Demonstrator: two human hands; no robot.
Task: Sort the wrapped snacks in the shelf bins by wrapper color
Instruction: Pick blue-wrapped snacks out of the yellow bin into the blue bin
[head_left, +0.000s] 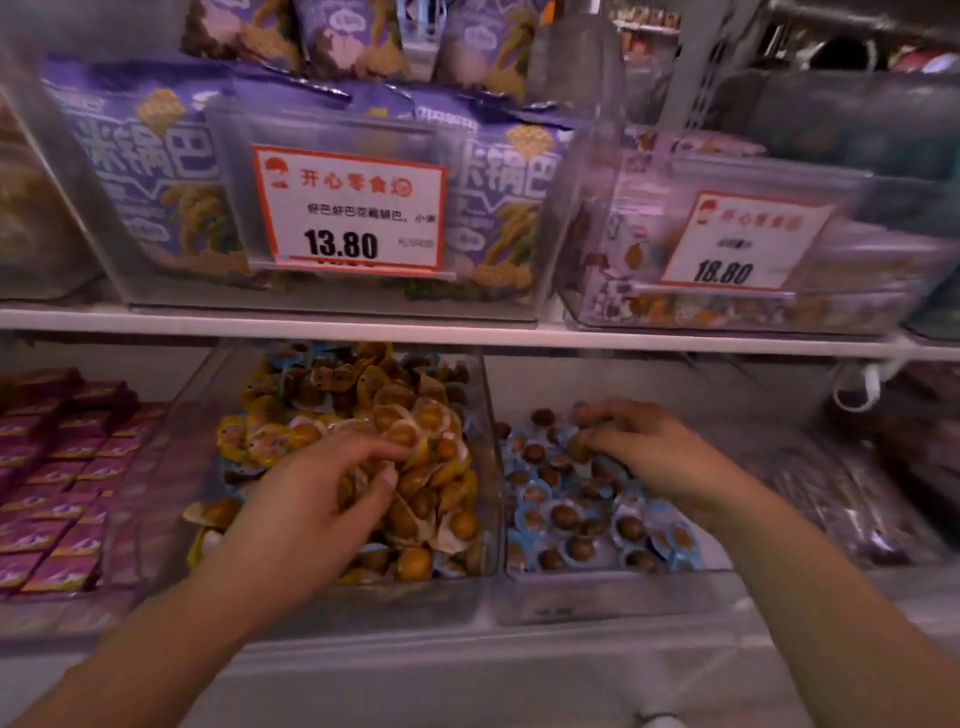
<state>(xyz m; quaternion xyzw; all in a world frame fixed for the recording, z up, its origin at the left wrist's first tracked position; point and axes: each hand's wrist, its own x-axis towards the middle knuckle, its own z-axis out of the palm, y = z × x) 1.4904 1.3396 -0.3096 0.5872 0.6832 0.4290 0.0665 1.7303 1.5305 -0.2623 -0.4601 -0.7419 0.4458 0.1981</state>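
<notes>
Shelf — tag "13.80", perhaps sale-priced

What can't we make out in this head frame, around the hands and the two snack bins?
- Left hand: the curled fingers bury into the yellow-wrapped snacks; which piece they hold is hidden.
- Right hand: the fingertips are motion-blurred over the blue-wrapped snacks; any grip is unclear.
- Left bin: blue wrappers show at the back, but the pile covers how many lie under it.
- Right price tag: blurred; only 18.80 is readable.
</notes>
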